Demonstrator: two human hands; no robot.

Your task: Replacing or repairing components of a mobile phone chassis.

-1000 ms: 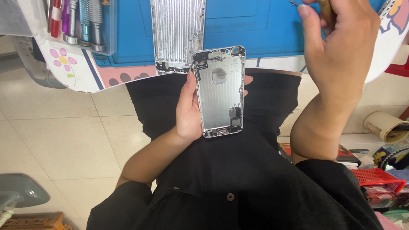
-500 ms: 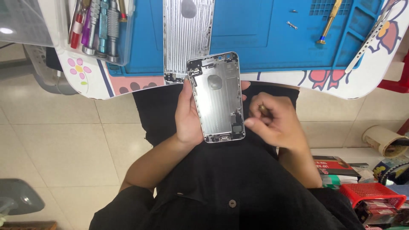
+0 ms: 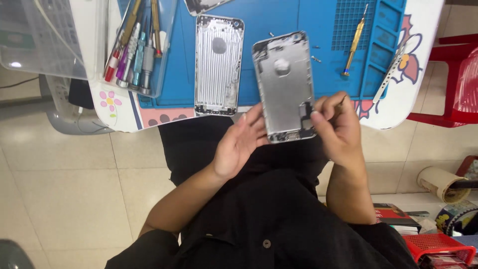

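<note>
pale floor tiles fill the near and left part of the view, and at the far edge stands a small white table (image 3: 119,117) with flower and cartoon prints, covered by a blue work mat (image 3: 269,20). on the mat lies a silver phone back housing (image 3: 218,65), inside face up, flat and lengthwise. left of it a clear tray (image 3: 167,45) holds several screwdrivers (image 3: 133,55) with coloured handles. on the right of the mat rests a yellow-handled screwdriver (image 3: 354,42), and a thin metal pry tool (image 3: 391,74) lies on the table's right edge. tiny screws sit on the mat near the housings.

the left hand (image 3: 239,147) is partly open, palm up, fingers curled loosely around the near left edge of a second phone housing (image 3: 285,84), which it props up tilted over the table edge and the lap of black clothing. the right hand (image 3: 338,127) is pinched, thumb and fingertips closed on a small thin tool whose tip shows just above the fingers; the fingers touch the housing's near right corner. what kind of tool it is cannot be told.

a red stool (image 3: 455,74) stands to the right, and a red basket (image 3: 435,246) sits at the near right.
</note>
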